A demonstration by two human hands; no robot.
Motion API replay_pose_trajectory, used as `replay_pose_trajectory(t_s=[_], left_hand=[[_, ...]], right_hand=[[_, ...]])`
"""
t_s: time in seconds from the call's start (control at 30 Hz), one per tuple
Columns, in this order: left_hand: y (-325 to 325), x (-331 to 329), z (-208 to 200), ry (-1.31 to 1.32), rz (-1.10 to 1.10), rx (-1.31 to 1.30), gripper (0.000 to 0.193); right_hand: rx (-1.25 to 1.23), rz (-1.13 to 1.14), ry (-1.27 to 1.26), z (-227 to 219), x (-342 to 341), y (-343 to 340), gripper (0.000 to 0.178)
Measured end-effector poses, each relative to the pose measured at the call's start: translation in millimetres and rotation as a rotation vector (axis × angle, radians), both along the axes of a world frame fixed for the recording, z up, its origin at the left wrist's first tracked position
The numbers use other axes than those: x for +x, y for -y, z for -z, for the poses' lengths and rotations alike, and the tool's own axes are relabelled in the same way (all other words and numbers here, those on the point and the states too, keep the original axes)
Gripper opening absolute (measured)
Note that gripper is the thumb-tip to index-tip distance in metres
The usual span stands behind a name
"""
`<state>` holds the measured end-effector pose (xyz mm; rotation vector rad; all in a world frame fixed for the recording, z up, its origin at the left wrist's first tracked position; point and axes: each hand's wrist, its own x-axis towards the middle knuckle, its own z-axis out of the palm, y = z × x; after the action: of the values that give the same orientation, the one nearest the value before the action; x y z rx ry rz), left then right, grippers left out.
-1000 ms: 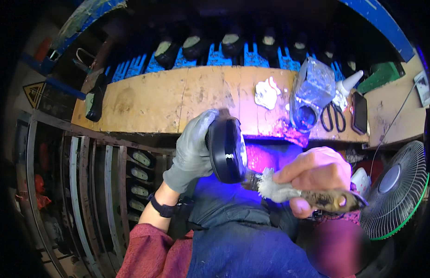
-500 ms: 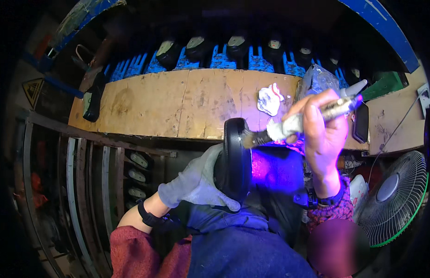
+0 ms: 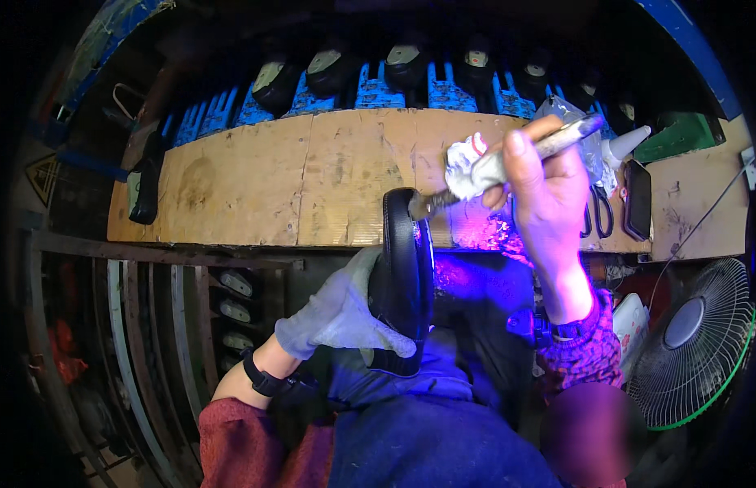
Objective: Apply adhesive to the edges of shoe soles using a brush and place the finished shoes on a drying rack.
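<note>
While a black shoe (image 3: 401, 281) is held before the bench (image 3: 248, 183) by the gloved left hand (image 3: 341, 313), a brush (image 3: 485, 172) is gripped in the bare right hand (image 3: 549, 183), its bristles at the shoe's far end. Scissors (image 3: 611, 216), beside a dark phone (image 3: 638, 199), are partly hidden by that hand; a fan (image 3: 686, 324) is seen nearby.

A black shoe (image 3: 403, 281) is tipped sideways, a slanting brush (image 3: 482, 175) touching its far end.

Right hand (image 3: 549, 191): raised from lower right toward upper right of frame. Brush (image 3: 485, 174): shifted from lower to upper end of shoe (image 3: 400, 281). Shoe: turned lengthwise at centre. Left hand (image 3: 337, 313): grip lowered.
</note>
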<state>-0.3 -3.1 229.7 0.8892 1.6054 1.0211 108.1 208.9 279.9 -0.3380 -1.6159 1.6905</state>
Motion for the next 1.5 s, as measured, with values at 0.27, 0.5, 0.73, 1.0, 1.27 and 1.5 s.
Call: replay_pose_trajectory(t_s=[0.27, 0.5, 0.73, 1.0, 1.27, 1.5], left_hand=[[-2.3, -6.2, 16.5, 0.298, -0.074, 0.188, 0.081], [-1.0, -13.7, 44.0, 0.591, -0.207, 0.126, 0.040], [24.0, 43.4, 48.9, 0.976, -0.562, 0.407, 0.060], [7.6, 55.9, 51.8, 0.743, -0.740, 0.222, 0.041], [-5.2, 53.1, 30.6, 0.789, -0.548, 0.342, 0.037], [-5.3, 50.4, 26.9, 0.843, -0.681, 0.258, 0.029]], right_hand=[[0.283, -0.127, 0.093, 45.3, 37.2, 13.6, 0.018], [0.065, 0.095, 0.329, 47.0, 68.9, 13.0, 0.011], [0.832, 0.493, 0.495, 76.4, 103.5, -78.4, 0.017], [0.372, 0.543, 0.406, 77.8, 120.0, -59.9, 0.010], [-0.048, -0.043, 0.287, 55.1, 55.2, 29.0, 0.011], [0.118, 0.124, 0.337, 39.2, -45.2, -8.0, 0.027]])
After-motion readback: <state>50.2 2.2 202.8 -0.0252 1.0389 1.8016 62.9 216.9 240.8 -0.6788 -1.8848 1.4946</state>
